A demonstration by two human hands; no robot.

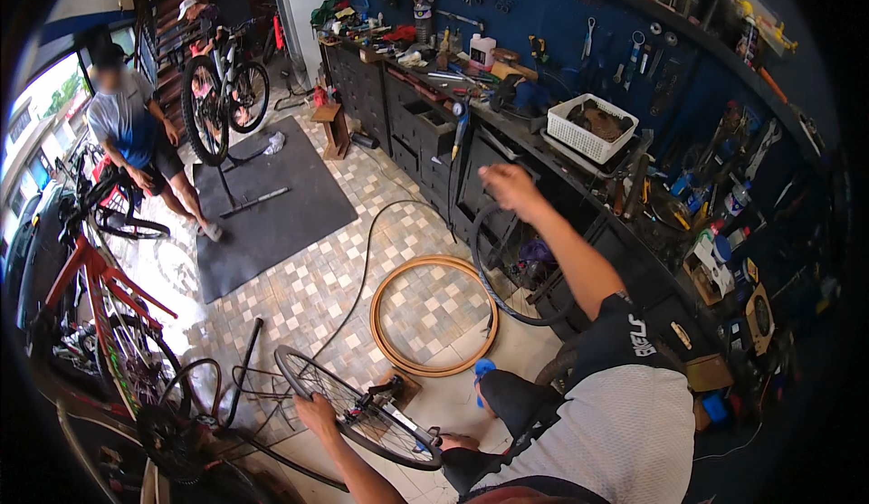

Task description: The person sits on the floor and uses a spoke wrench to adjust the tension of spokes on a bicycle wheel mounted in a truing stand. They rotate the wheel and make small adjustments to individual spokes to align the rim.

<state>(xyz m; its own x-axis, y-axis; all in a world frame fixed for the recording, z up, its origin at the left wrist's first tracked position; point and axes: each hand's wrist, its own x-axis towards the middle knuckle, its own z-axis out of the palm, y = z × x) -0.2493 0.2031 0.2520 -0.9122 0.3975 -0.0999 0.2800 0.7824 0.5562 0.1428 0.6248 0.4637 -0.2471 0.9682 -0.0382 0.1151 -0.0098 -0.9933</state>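
Note:
My left hand (315,413) is closed round the rim of a bicycle wheel (355,411), tilted in front of my legs. The wheel has a dark rim, thin spokes and some red near its hub. My right hand (512,189) is stretched out toward the workbench, its fingers apart and nothing visible in them. Just beyond it hangs a tyre inflator with a round gauge (460,127), apart from my fingers. A tan tyre (378,330) lies on the tiles ahead of my feet, and a black tyre (489,278) leans by the cabinets.
Along the right runs a cluttered workbench with a white basket (587,142) and tools. A black hose (365,255) crosses the floor. Bicycles, including a red frame (89,264), crowd the left. One person (136,124) stands near a black mat (299,196); another is behind a raised bicycle (222,92).

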